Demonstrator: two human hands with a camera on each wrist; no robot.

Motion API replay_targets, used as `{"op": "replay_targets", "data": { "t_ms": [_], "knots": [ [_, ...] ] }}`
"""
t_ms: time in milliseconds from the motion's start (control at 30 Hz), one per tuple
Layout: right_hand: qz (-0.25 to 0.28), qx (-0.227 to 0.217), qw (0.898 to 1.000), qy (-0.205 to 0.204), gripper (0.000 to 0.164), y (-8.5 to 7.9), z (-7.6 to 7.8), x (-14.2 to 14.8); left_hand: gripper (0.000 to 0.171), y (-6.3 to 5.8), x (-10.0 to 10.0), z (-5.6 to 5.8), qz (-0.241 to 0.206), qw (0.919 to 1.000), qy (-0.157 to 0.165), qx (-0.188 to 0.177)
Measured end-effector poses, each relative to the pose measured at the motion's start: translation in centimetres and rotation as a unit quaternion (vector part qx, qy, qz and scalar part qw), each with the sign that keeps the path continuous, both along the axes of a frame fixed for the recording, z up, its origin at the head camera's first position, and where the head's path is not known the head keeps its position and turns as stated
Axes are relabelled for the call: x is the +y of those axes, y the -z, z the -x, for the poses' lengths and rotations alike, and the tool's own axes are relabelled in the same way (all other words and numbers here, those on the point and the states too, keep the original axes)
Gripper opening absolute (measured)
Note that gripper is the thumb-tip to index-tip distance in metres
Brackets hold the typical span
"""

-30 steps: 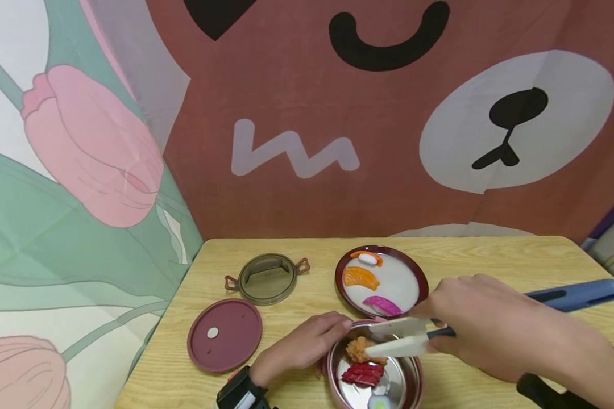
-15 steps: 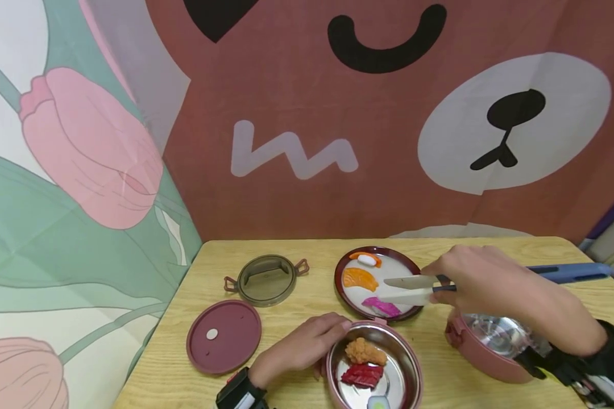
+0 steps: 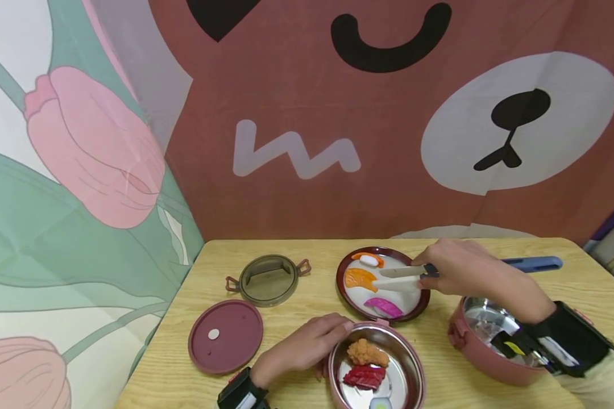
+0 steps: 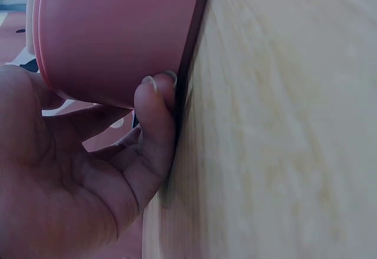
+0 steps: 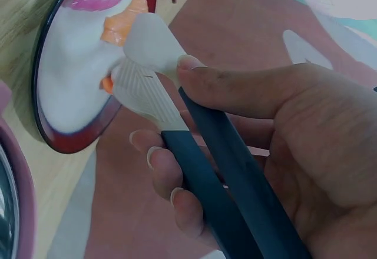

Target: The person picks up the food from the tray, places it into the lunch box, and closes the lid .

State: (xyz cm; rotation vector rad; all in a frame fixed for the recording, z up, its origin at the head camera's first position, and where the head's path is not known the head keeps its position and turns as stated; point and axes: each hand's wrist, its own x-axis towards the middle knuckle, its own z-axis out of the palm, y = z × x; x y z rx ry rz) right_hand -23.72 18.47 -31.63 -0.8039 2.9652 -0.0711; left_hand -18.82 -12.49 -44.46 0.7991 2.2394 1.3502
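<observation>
My left hand steadies a pink pot with a steel inside, fingers bent against its wall, as the left wrist view shows. Inside lie a toy fried chicken piece, a dark red meat piece and a partly cut-off pale piece. My right hand grips blue-handled tongs. Their white tips hover over a dark-rimmed plate, close to an orange slice; whether they touch it I cannot tell. The plate also bears an orange-and-white piece and a magenta piece.
Under my right forearm stands a second pink pot with a shiny interior. At the left of the wooden table lie a see-through lid with two side handles and a round maroon lid. A printed cloth hangs behind.
My right hand has carried the tongs from above the near pot to over the plate, first near the magenta piece, then the orange slice. The left hand stays put.
</observation>
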Motion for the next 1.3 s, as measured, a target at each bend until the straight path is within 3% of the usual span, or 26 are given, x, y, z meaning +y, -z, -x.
{"op": "replay_targets", "data": {
  "t_ms": [267, 633, 1300],
  "knots": [
    [0.006, -0.010, 1.000, 0.002, 0.036, 0.7, 1.4, -1.1, 0.044, 0.2, -0.1, 0.1, -0.001, 0.9998, 0.000, -0.018],
    [-0.009, -0.008, 1.000, -0.004, 0.027, 1.7, 2.5, -1.8, 0.042, -0.1, 0.1, 0.2, -0.007, 0.9999, 0.007, -0.010],
    [-0.004, 0.008, 0.999, -0.031, 0.013, 1.8, 2.7, -1.4, 0.043, -0.1, -0.2, 0.2, -0.008, 0.9997, 0.009, -0.020]
  ]
}}
